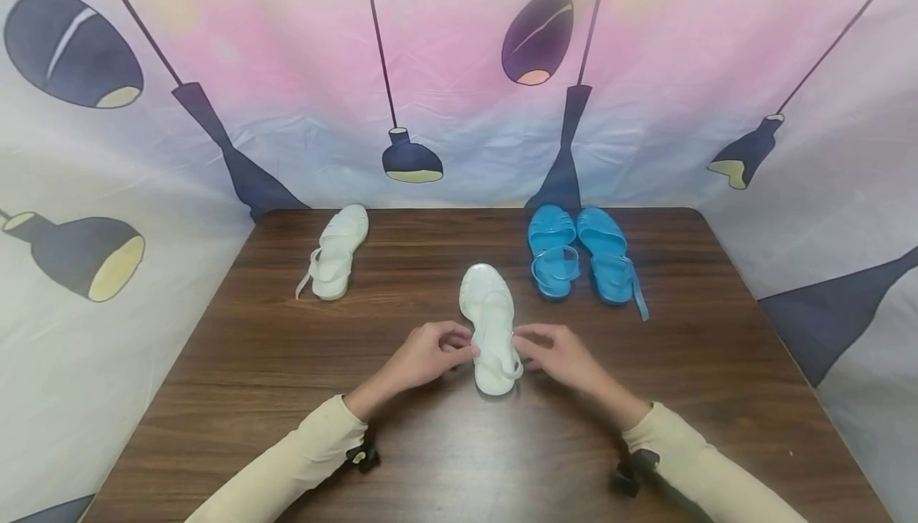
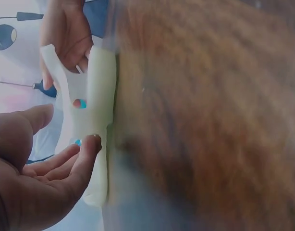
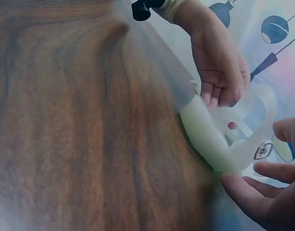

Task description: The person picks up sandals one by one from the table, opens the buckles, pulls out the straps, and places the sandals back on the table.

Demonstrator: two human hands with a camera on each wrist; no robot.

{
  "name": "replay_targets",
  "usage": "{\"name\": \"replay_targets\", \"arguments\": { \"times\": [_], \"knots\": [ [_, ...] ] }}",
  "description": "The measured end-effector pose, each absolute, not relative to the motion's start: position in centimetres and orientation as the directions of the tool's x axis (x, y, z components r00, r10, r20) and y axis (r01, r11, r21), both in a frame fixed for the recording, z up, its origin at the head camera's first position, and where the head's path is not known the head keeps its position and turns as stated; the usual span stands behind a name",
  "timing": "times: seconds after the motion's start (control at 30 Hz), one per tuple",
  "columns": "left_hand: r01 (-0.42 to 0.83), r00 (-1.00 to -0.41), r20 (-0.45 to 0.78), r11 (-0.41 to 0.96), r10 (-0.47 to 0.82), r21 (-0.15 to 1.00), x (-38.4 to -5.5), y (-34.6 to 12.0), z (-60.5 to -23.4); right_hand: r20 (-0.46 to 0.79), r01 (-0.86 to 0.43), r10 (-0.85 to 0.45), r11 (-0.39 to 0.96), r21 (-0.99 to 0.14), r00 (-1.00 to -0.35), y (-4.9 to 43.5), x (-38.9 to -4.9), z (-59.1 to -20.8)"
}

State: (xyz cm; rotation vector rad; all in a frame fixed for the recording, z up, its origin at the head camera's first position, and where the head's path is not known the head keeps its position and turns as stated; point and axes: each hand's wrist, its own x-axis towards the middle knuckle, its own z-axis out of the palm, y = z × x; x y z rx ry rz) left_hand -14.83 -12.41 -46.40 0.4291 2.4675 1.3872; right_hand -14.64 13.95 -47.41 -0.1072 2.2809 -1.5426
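A white sandal [image 1: 495, 340] lies on the table in front of me, its toe pointing away. At its left side is my left hand [image 1: 436, 351], with one fingertip right at the sole edge and the thumb held apart in the left wrist view. My right hand [image 1: 561, 354] is at the opposite side. Its fingers are loosely bent, and in the right wrist view a fingertip meets the edge of the sole below a small metal buckle [image 3: 263, 150]. Neither hand is wrapped round the sandal.
Another white sandal [image 1: 339, 256] lies at the back left of the brown wooden table [image 1: 251, 395]. Two blue sandals, one [image 1: 554, 248] beside the other [image 1: 608, 256], lie at the back right. A curtain [image 1: 459, 45] printed with lamps hangs behind the table.
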Motion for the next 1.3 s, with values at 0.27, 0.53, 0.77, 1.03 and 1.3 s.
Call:
{"name": "replay_targets", "arguments": {
  "times": [0.27, 0.53, 0.77, 1.03, 1.3],
  "knots": [
    [0.126, -0.899, -0.092, 0.452, 0.429, 0.883, -14.7, -11.9, -47.2, -0.279, 0.145, -0.337, 0.372, -0.917, -0.899, 13.8, -14.5, -48.0],
    [0.108, -0.896, -0.085, 0.398, 0.437, 0.911, -14.8, -11.6, -47.4, -0.282, 0.162, -0.340, 0.342, -0.926, -0.897, 13.4, -14.7, -48.2],
    [0.111, -0.909, -0.067, 0.394, 0.412, 0.912, -14.7, -11.4, -47.4, -0.301, 0.259, -0.294, 0.173, -0.950, -0.907, 12.8, -14.6, -48.3],
    [0.109, -0.927, -0.041, 0.375, 0.372, 0.921, -14.7, -11.6, -46.6, -0.312, 0.305, -0.211, 0.068, -0.950, -0.926, 11.7, -14.9, -47.8],
    [0.108, -0.935, -0.032, 0.369, 0.352, 0.923, -15.4, -12.5, -46.1, -0.320, 0.324, -0.198, 0.011, -0.946, -0.926, 10.5, -15.6, -47.4]
  ]
}}
